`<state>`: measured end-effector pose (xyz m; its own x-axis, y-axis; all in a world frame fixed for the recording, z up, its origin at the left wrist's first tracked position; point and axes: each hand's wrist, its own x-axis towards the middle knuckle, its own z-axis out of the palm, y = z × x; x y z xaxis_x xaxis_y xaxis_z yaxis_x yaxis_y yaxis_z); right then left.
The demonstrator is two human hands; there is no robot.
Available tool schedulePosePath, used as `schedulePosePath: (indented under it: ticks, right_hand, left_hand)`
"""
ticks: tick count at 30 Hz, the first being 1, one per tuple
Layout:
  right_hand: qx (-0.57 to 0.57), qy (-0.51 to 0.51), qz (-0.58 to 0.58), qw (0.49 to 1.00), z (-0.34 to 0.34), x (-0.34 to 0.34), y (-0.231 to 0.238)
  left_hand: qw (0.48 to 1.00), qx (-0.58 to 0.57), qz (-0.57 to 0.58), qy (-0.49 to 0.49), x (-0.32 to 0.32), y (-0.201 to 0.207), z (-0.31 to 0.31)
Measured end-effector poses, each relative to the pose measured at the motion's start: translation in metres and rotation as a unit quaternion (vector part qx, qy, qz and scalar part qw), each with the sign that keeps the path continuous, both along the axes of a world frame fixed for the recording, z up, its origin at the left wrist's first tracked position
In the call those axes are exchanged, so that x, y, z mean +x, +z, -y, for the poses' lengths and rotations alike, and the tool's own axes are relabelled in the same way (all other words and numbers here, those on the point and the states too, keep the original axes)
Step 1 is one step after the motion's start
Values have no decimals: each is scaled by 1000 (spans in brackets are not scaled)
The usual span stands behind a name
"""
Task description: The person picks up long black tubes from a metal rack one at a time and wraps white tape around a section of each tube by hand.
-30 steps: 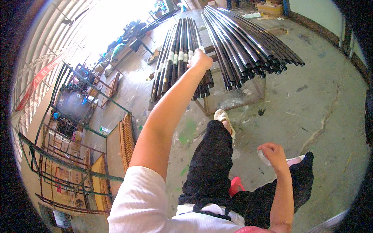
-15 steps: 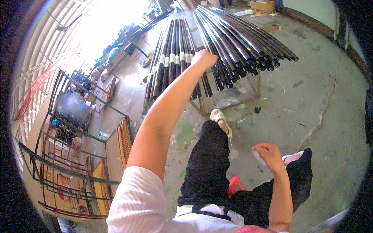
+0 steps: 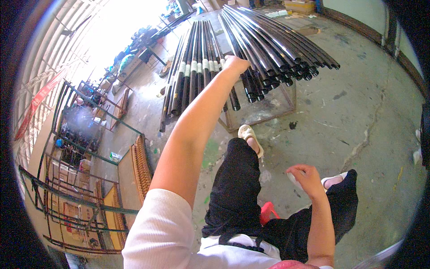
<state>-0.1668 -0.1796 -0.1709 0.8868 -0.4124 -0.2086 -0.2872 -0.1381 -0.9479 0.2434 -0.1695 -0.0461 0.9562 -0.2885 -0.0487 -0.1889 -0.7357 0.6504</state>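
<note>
Long glossy dark tubes lie side by side, fanning away from me. The left group (image 3: 193, 83) carries white bands around the tubes; the right group (image 3: 268, 54) is a thicker pile of plain tubes. My left hand (image 3: 236, 65) reaches out between both groups, closed over one dark tube (image 3: 234, 99) whose near end sticks out below the wrist. The fingers' undersides are hidden. My right hand (image 3: 309, 180) hovers above the floor in front of my right knee, fingers curled together. A small whitish piece (image 3: 294, 180) shows at its fingertips, too unclear to name.
A metal stand (image 3: 268, 117) holds the tubes' near ends off the concrete floor (image 3: 336, 134). Dark metal racks (image 3: 80, 188) and a ridged brown board (image 3: 141, 168) stand at the left. A red stool edge (image 3: 267, 211) shows between my legs. A yellowish box (image 3: 300, 6) sits far back.
The whole view has shifted slightly, moving the tubes a little left. My left hand stays at the same tube, and my right hand keeps its curled pose.
</note>
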Motion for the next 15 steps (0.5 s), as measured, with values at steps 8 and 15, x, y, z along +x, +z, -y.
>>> schedulePosePath:
  ticks: [8, 15]
  right_hand:
    - [2, 5, 7, 1000, -1, -3, -6]
    - [-33, 13, 43, 998, -4, 1, -11]
  left_hand:
    - [990, -124, -64, 35, -14, 19, -9]
    - [855, -497, -40, -138, -191, 50, -95]
